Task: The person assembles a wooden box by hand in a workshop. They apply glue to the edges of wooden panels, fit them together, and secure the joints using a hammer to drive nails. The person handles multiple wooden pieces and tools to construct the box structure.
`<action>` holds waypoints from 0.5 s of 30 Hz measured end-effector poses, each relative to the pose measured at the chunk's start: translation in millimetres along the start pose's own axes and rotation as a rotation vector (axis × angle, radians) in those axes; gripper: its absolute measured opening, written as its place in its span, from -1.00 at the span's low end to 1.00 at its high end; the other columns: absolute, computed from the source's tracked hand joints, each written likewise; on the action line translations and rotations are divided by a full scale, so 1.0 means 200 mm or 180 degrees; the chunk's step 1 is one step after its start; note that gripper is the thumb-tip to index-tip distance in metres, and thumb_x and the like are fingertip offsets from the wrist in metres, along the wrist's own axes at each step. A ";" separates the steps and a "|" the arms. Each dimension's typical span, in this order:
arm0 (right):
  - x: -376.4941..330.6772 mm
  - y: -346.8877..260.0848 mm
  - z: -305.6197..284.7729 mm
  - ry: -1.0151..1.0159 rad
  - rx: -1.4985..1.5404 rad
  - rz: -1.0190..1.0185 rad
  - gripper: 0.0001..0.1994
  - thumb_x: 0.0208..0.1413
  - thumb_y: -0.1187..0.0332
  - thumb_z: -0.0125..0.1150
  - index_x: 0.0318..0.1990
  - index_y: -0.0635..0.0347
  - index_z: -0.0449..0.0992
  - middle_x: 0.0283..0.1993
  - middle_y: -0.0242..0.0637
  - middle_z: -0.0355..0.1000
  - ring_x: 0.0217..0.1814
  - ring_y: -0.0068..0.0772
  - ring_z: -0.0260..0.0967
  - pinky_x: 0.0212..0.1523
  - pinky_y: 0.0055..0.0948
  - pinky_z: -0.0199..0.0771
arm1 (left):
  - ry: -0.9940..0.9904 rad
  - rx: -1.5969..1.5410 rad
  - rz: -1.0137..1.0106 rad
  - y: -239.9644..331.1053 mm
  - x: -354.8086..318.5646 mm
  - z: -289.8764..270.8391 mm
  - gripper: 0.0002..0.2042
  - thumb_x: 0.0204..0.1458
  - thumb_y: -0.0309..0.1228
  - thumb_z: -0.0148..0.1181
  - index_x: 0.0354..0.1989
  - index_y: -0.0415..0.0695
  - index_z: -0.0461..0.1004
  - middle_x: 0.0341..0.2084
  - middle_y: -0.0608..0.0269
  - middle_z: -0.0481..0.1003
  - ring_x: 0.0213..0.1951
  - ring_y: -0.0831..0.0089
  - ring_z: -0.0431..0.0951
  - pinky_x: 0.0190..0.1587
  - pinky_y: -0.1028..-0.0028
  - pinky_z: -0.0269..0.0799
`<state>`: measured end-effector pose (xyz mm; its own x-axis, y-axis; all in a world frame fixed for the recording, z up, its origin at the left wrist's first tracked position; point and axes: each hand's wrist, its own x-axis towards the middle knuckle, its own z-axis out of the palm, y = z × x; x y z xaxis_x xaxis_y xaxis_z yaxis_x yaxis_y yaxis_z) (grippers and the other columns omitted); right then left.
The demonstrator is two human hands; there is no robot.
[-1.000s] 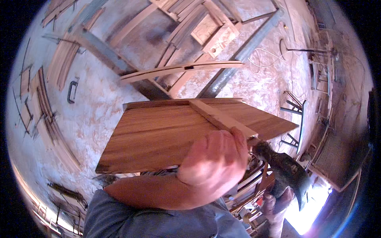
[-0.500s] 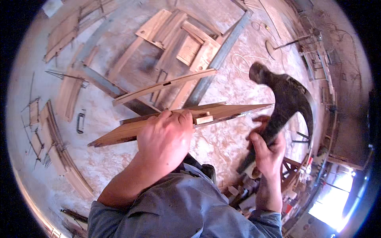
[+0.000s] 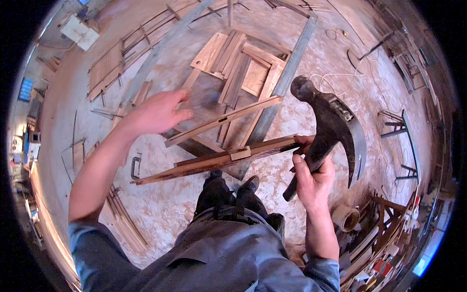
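Observation:
My right hand (image 3: pixel 311 177) grips the dark handle of a claw hammer (image 3: pixel 331 121), whose head is up and claw curves down to the right. Its fingertips also touch the right end of a wooden panel (image 3: pixel 214 160), seen edge-on and slanting down to the left in front of my legs. A small pale block sits on the panel's edge. Just above the panel runs a long wooden strip (image 3: pixel 224 120), roughly parallel to it. My left hand (image 3: pixel 155 114) hovers open to the left of that strip, fingers spread, holding nothing.
Wooden frame parts (image 3: pixel 243 63) lie on the dusty floor between two grey metal beams (image 3: pixel 287 82). Slats (image 3: pixel 104 70) are stacked at the left, a metal clamp (image 3: pixel 135 165) lies near them. A tape roll (image 3: pixel 345 216) and metal stands (image 3: pixel 404 131) are at the right.
My left hand has let go of the panel and moved up and to the left, opening. The panel has turned edge-on. The hammer has come up in my right hand.

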<state>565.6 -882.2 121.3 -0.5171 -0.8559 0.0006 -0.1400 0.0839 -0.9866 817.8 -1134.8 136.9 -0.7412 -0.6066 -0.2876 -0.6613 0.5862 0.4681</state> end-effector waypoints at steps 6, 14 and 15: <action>0.00 0.01 0.08 0.0593 -0.0021 -0.0078 -0.67 -0.01 0.61 0.23 -0.03 0.29 0.46 -0.06 -0.30 0.44 -0.01 -0.50 0.35 0.04 -0.47 0.33 | -0.1320 0.0039 0.0182 -0.76 0.46 0.75 -0.54 -0.04 -0.05 0.16 -0.24 -0.28 0.45 -0.40 0.01 0.53 -0.33 0.25 0.52 -0.29 0.26 0.38; -0.02 -0.03 0.17 0.1125 0.0055 0.0108 -0.70 0.02 0.59 0.22 -0.05 0.29 0.47 -0.11 -0.32 0.45 -0.09 -0.54 0.34 -0.03 -0.48 0.33 | -0.2006 -0.1080 -0.0347 -0.78 0.56 0.95 -0.62 -0.09 -0.18 0.24 -0.29 -0.30 0.45 -0.48 0.16 0.50 -0.42 0.41 0.50 -0.37 0.36 0.38; -0.02 -0.02 0.17 0.1134 -0.0096 -0.0003 -0.71 0.03 0.58 0.22 -0.05 0.28 0.48 -0.12 -0.34 0.45 -0.12 -0.58 0.32 -0.06 -0.52 0.33 | -0.1906 -0.1320 -0.0427 -0.79 0.55 0.95 -0.65 -0.09 -0.22 0.25 -0.28 -0.28 0.46 -0.47 0.18 0.50 -0.43 0.44 0.49 -0.38 0.39 0.38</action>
<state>596.3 -896.3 119.4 -0.7782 -0.6248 0.0635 -0.1626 0.1027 -0.9813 819.4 -1192.3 -128.5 -0.6714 -0.1924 -0.7156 -0.7407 0.2046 0.6399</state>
